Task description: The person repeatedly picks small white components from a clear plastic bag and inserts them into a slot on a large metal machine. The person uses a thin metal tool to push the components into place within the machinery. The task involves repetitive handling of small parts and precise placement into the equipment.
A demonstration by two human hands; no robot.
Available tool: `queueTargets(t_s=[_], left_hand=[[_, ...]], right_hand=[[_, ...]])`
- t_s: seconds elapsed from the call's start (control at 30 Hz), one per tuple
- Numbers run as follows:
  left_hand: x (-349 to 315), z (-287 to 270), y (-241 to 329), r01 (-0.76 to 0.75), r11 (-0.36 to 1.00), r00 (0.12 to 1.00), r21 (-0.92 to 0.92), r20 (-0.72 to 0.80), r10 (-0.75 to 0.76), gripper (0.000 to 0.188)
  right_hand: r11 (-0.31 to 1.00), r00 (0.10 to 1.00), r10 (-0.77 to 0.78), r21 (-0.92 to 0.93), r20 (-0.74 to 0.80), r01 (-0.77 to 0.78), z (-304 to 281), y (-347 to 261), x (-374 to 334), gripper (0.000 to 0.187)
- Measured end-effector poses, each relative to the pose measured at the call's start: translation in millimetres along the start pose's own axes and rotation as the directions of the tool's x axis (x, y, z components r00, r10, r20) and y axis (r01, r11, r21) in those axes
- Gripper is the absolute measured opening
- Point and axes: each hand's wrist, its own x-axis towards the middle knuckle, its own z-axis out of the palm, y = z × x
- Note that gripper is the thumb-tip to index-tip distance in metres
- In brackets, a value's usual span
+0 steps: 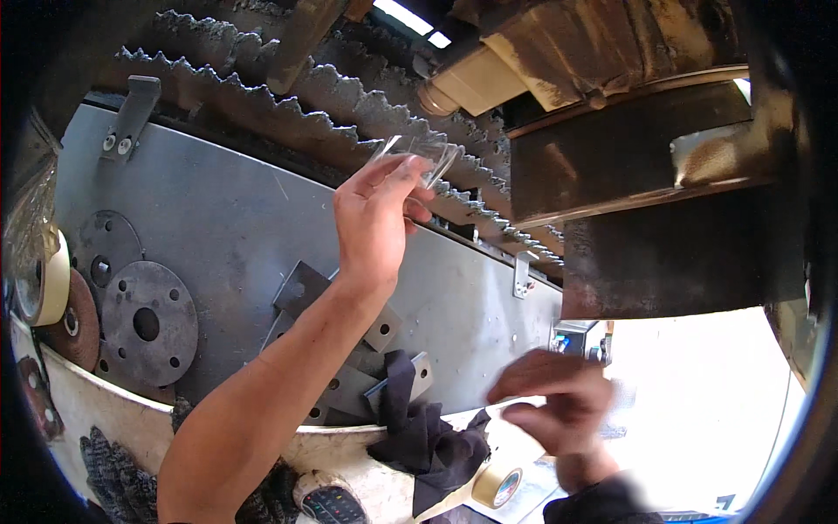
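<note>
Grey panel (227, 201) near, jagged slats (253, 109) far; my left hand (375, 214) grasps clear piece (444, 161); my right hand (559, 393) curled, blurred, cannot tell if gripping.

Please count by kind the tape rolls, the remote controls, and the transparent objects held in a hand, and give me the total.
Cream tape rolls: 2 (one at far left, one at bottom)
Remote control: 1
Transparent object in the left hand: 1
Total: 4
</note>
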Motion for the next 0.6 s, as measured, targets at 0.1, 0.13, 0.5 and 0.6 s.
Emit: queueTargets(t_s=[0.1, 0.13, 0.5, 0.6], left_hand=[[1, 18, -8, 0.063, 0.998, 0.998, -0.024, 0.032, -0.062, 0.022], [1, 18, -6, 0.069, 0.997, 0.997, -0.024, 0.025, -0.068, 0.023], [30, 4, 4, 0.022, 0.998, 0.997, 0.054, 0.069, -0.026, 0.027], [36, 2, 4, 0.032, 0.998, 0.993, 0.052, 0.11, -0.038, 0.026]], right_hand=[[0.968, 0.976, 0.209, -0.155, 0.056, -0.198, 31, 43, -49, 0.015], [0.97, 0.98, 0.187, -0.171, 0.072, -0.173, 45, 56, -57, 0.016], [0.876, 0.843, 0.386, 0.435, -0.374, -0.208, 33, 108, 82, 0.038], [0.711, 0.86, 0.424, 0.692, -0.283, -0.123, 33, 120, 133, 0.035]])
